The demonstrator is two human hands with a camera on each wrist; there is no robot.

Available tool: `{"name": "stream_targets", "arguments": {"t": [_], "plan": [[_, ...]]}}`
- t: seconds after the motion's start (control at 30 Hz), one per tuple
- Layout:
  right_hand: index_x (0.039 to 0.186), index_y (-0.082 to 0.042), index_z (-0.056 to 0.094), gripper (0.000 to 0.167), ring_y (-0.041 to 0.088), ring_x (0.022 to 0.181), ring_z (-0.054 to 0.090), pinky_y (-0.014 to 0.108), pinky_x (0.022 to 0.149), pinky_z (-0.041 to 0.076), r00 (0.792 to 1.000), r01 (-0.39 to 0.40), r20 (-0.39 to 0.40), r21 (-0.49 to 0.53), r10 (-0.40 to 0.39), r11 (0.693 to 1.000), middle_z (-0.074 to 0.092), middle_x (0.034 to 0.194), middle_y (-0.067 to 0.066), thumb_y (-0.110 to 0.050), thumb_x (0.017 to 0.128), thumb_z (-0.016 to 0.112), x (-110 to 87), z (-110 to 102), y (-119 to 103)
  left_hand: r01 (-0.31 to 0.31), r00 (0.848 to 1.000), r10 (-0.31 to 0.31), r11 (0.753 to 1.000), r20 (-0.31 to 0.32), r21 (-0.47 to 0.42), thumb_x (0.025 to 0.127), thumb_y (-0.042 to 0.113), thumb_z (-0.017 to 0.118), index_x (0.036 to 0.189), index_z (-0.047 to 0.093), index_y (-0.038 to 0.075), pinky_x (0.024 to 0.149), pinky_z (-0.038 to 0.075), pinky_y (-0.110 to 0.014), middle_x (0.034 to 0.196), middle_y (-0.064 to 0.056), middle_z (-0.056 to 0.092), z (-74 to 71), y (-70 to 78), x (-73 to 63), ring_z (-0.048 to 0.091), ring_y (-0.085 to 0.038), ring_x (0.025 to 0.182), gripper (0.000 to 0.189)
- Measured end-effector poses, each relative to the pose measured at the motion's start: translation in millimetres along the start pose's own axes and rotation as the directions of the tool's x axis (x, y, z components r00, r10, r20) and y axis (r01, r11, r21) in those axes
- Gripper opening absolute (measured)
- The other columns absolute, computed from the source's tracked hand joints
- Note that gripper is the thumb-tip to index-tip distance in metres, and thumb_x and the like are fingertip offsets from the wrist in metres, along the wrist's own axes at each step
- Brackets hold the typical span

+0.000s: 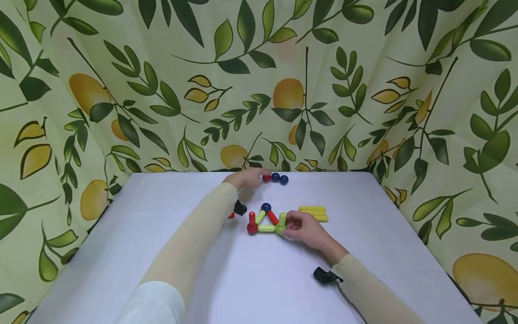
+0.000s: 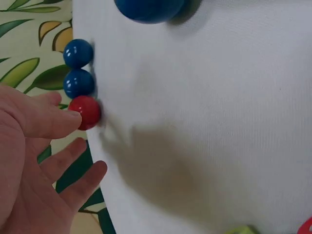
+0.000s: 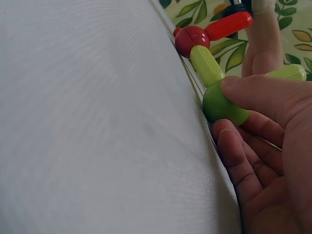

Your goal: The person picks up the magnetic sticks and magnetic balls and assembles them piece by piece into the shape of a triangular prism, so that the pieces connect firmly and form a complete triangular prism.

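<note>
My left hand [image 1: 247, 178] reaches to the table's back edge, its thumb at a red ball [image 2: 87, 112] and its other fingers loosely spread. Two blue balls [image 2: 78, 68] sit in a row beside that red one. With thumb and fingers, my right hand [image 1: 305, 230] pinches the green ball [image 2: 151, 2] [image 3: 222, 105] of a triangular frame. Its other corners are a red ball [image 1: 252, 228] and a blue ball [image 1: 265, 207]. Two light-green rods [image 1: 266, 228] and a red rod [image 1: 273, 218] link them. A red rod stands upright on the red corner, a light-green one on the green corner.
Several yellow sticks [image 1: 313, 213] lie beyond my right hand. Something small and red [image 1: 231, 216] peeks out by the left sleeve, mostly hidden. A leaf-patterned curtain [image 1: 259, 112] closes off the back and sides of the white table [image 1: 344, 193].
</note>
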State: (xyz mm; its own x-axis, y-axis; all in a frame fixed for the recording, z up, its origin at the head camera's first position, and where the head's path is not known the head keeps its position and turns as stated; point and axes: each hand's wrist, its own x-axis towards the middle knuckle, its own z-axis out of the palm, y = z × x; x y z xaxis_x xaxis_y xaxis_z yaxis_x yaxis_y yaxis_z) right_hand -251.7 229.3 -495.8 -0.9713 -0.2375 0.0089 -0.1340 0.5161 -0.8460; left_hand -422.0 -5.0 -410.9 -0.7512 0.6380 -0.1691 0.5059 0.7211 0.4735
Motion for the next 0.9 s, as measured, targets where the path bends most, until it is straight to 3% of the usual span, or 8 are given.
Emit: {"name": "stream_targets", "arguments": {"t": [0.17, 0.3, 0.53, 0.67, 0.9], "plan": [[0.120, -0.012, 0.076, 0.034, 0.022, 0.090, 0.062, 0.030, 0.078, 0.055, 1.000, -0.007, 0.011, 0.001, 0.007, 1.000, 0.068, 0.098, 0.002, -0.014, 0.089, 0.090, -0.8, 1, -2, -0.003, 1.000, 0.004, 0.999, -0.005, 0.051, 0.101, -0.004, 0.052, 0.161, 0.053, 0.012, 0.127, 0.027, -0.052, 0.170, -0.012, 0.042, 5.6, 3.1, 4.2, 0.035, -0.034, 0.158, 0.063], [0.120, -0.012, 0.076, 0.034, 0.022, 0.089, 0.062, 0.030, 0.077, 0.056, 1.000, -0.011, 0.008, -0.003, 0.011, 1.000, 0.068, 0.097, 0.002, -0.013, 0.089, 0.090, -0.5, 1, -2, -0.002, 0.999, 0.005, 0.998, -0.047, 0.059, 0.102, -0.003, 0.058, 0.154, 0.061, 0.009, 0.123, 0.036, -0.048, 0.158, -0.012, 0.056, 7.6, 4.9, 4.3, 0.049, -0.031, 0.147, 0.053], [0.120, -0.012, 0.076, 0.034, 0.022, 0.088, 0.062, 0.030, 0.076, 0.055, 1.000, -0.009, 0.004, 0.003, 0.009, 1.000, 0.068, 0.096, 0.003, -0.013, 0.089, 0.091, 1.2, 0, 0, 0.034, 0.996, -0.027, 0.996, -0.080, 0.079, 0.104, 0.003, 0.066, 0.147, 0.068, 0.008, 0.115, 0.045, -0.046, 0.146, -0.013, 0.065, 8.0, 0.5, 2.3, 0.057, -0.030, 0.133, 0.043], [0.120, -0.013, 0.076, 0.035, 0.021, 0.089, 0.062, 0.029, 0.076, 0.055, 1.000, -0.018, 0.014, -0.002, 0.018, 1.000, 0.068, 0.097, 0.002, -0.015, 0.089, 0.091, 1.4, 1, 2, 0.046, 0.997, -0.041, 0.997, -0.071, 0.062, 0.104, 0.008, 0.073, 0.139, 0.074, 0.006, 0.109, 0.049, -0.042, 0.136, -0.012, 0.071, 11.3, -4.3, 0.8, 0.061, -0.027, 0.122, 0.035], [0.118, -0.013, 0.076, 0.033, 0.022, 0.088, 0.062, 0.030, 0.075, 0.055, 1.000, 0.005, 0.004, -0.004, -0.005, 1.000, 0.068, 0.096, 0.002, -0.014, 0.089, 0.091, 1.0, -1, 3, 0.049, 0.993, -0.048, 0.999, -0.111, 0.009, 0.098, 0.008, 0.081, 0.125, 0.081, 0.006, 0.099, 0.054, -0.036, 0.112, -0.005, 0.075, 13.4, -9.3, -1.6, 0.064, -0.022, 0.104, 0.027]]}}
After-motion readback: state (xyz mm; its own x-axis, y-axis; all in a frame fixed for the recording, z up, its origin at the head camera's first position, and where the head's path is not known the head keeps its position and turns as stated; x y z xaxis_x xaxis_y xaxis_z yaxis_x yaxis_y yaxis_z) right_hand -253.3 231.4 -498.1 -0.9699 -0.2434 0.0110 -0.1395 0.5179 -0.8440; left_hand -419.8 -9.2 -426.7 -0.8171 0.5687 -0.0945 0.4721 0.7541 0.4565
